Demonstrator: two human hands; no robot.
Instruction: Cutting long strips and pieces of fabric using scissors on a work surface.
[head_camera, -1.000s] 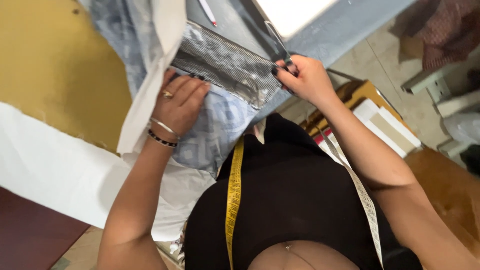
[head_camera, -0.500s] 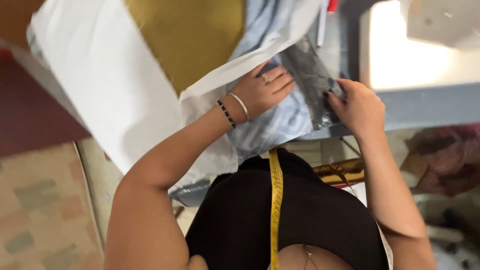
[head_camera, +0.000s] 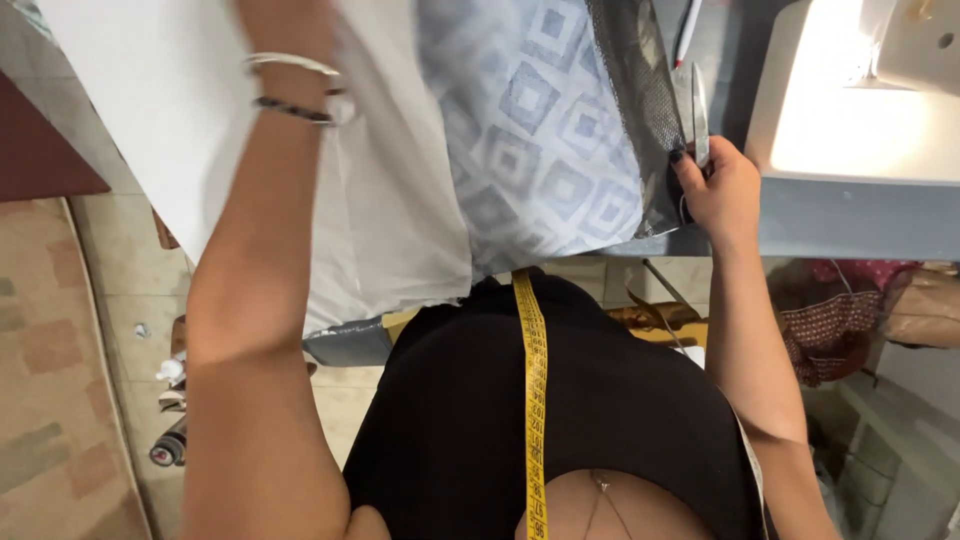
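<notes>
My right hand (head_camera: 718, 188) is at the table's near edge, closed around a pair of scissors (head_camera: 700, 112) whose blade points away from me. It also touches the edge of a dark mesh fabric strip (head_camera: 640, 95). Left of that strip lies a blue-grey cloth with a square pattern (head_camera: 545, 150). My left arm reaches up over a white sheet (head_camera: 140, 120). Only the wrist with bracelets (head_camera: 292, 85) and the heel of my left hand (head_camera: 290, 25) show, and the fingers are cut off by the top edge.
A white sewing machine (head_camera: 860, 110) stands on the grey table (head_camera: 860, 218) at the right. A pen (head_camera: 688, 30) lies behind the scissors. A yellow tape measure (head_camera: 535, 400) hangs down my black top. Bags (head_camera: 835, 325) sit on the floor at the right, small clutter (head_camera: 168, 440) at the left.
The view has swung and closed in. My left arm has stretched farther up over the white sheet until its fingers left the picture. My right hand stays at the mesh strip's edge.
</notes>
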